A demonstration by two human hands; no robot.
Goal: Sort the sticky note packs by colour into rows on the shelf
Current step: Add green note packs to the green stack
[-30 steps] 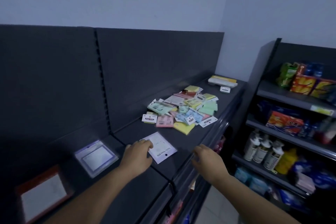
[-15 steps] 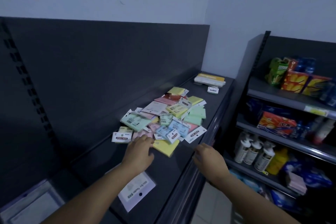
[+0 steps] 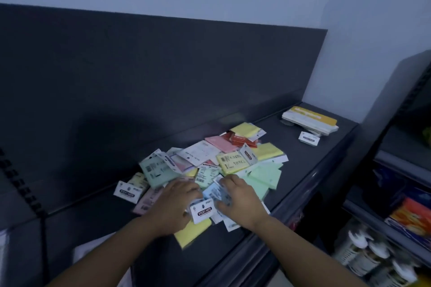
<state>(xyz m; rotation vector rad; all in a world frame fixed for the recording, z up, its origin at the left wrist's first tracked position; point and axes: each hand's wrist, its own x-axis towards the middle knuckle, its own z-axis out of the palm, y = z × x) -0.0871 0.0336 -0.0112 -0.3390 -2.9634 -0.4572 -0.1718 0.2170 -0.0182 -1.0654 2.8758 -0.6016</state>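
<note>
Both bare forearms outstretched, left grip (image 3: 177, 202) and right grip (image 3: 241, 200) palm-down, close together, fingers bent, hold unclear.

Dark grey metal shelf (image 3: 303, 170) showing a smooth matt finish, pastel paper sticky note packs (image 3: 233, 163) lying in thin clear plastic wrap, white card header (image 3: 202, 211) near the front edge gleaming faintly.

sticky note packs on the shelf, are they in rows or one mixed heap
Mixed heap: the sticky note packs lie overlapping at all angles, yellow, green, pink and blue jumbled, no rows on the shelf.
</note>
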